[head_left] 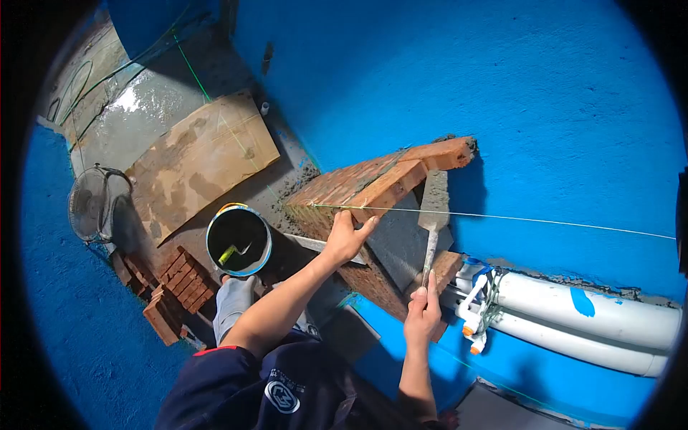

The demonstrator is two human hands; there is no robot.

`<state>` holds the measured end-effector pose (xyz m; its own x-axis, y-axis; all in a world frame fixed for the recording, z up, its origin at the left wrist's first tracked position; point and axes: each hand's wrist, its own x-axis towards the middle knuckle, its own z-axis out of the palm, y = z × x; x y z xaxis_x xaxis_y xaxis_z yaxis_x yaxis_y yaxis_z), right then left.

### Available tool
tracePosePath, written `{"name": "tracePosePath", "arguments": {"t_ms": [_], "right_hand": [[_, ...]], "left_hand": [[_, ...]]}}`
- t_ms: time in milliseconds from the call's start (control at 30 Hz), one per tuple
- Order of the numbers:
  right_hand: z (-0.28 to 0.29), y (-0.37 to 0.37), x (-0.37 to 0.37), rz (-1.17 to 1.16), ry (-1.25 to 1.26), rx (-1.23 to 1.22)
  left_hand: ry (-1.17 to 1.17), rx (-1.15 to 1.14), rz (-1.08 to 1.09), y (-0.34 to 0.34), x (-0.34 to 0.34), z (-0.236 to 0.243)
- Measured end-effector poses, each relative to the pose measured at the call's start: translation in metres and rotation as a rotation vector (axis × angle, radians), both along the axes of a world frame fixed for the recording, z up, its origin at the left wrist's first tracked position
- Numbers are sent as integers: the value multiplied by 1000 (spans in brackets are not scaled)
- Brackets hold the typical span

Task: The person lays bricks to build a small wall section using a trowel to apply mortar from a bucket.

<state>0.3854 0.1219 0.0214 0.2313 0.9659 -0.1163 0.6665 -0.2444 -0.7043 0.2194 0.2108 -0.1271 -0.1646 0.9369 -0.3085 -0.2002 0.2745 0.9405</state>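
Observation:
My right hand (422, 315) grips the handle of a trowel (431, 240), whose blade points away from me beside the brick wall (337, 188). Grey mortar (436, 189) covers the blade. On the top course lies an orange brick (390, 188), and the fingers and thumb of my left hand (347, 239) close on its near end. A second brick (450, 153) continues the course toward the blue wall, with mortar on its end. A taut white string (502, 215) runs along the brick's near end and off to the right.
A black bucket (264, 261) with a yellow-handled tool (228, 254) inside stands left of the brickwork. Brick stacks (188, 279), a fan (89, 206) and a stained board (204, 154) lie farther left. White pipes (588, 304) run along the blue wall (545, 93) at right.

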Motion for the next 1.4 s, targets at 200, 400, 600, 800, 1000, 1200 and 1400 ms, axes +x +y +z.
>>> {"name": "tracePosePath", "arguments": {"t_ms": [200,400,600,800,1000,1200,1400], "right_hand": [[-3,21,-8,26,-41,-87],[-16,17,-4,136,-180,65],[-15,14,-2,98,-112,93],[-14,15,-5,64,-144,-25],[14,-20,-26,-94,-53,73],[17,-82,-35,-235,239,-440],[-4,-159,-74,-60,82,-501]], "left_hand": [[139,138,129,1,7,-14],[7,-11,-74,0,2,-14],[108,8,50,1,12,-24],[217,122,155,1,16,-28],[207,0,20,-6,0,-8],[275,-70,-198,-43,-41,3],[-73,-111,-822,-159,-68,8]]}}
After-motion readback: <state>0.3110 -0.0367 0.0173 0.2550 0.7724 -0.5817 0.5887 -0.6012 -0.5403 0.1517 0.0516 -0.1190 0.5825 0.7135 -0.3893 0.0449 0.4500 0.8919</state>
